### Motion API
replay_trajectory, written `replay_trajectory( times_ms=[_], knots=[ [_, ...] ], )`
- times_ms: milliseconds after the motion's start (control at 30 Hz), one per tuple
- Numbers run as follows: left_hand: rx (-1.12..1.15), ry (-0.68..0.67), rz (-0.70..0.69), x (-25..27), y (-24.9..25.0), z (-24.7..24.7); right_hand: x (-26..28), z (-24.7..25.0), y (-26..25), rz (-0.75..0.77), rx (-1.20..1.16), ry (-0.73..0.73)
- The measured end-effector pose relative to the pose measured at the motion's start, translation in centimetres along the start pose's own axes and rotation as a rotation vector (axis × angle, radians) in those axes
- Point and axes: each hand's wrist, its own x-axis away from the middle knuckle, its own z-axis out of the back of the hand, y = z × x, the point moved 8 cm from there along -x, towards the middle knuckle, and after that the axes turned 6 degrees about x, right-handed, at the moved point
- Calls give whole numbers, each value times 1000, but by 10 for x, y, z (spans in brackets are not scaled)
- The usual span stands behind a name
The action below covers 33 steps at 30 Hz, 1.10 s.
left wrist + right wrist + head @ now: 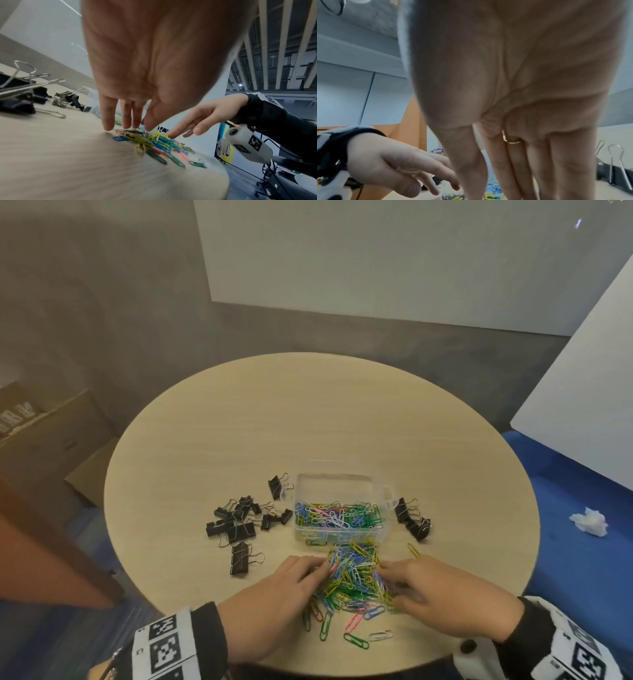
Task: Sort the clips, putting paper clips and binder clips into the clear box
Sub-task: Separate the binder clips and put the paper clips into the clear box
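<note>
A clear box [334, 475] sits mid-table, partly filled with coloured paper clips [337, 515]. Just in front of it lies a loose pile of coloured paper clips [354, 575] [149, 139]. My left hand [308, 570] [126, 121] has straight fingers, their tips on the pile's left side. From the right, my right hand [397, 577] [513, 169] touches the pile with straight fingers too. Black binder clips [239, 522] lie scattered left of the box, and a few more binder clips [412, 518] lie to its right.
The round wooden table [308, 422] is bare beyond the box. Stray paper clips [356, 640] lie near its front edge. Cardboard boxes [51, 440] stand on the floor to the left. A crumpled tissue [590, 525] lies on the blue surface at the right.
</note>
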Motion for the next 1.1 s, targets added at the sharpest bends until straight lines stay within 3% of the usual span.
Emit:
replay_trajectory(
  times_ms=[133, 233, 367, 567, 833, 1033, 1100],
  knots=[
    [-70, 102, 23, -7, -5, 10, 1, 15, -3, 49, 4, 105],
    [-135, 71, 53, -14, -3, 9, -6, 21, -13, 68, 8, 150],
    [-130, 60, 34, -21, 5, 4, -17, 6, -21, 60, 23, 120],
    [-120, 161, -6, -28, 6, 13, -16, 9, -22, 69, 16, 141],
    [-120, 107, -46, -46, 17, 10, -20, 11, -28, 96, -2, 102],
    [-12, 254, 9, -14, 0, 37, 6, 36, 23, -73, 21, 166],
    [31, 202, 91, -1, -11, 35, 15, 32, 43, -187, 23, 112]
  ],
)
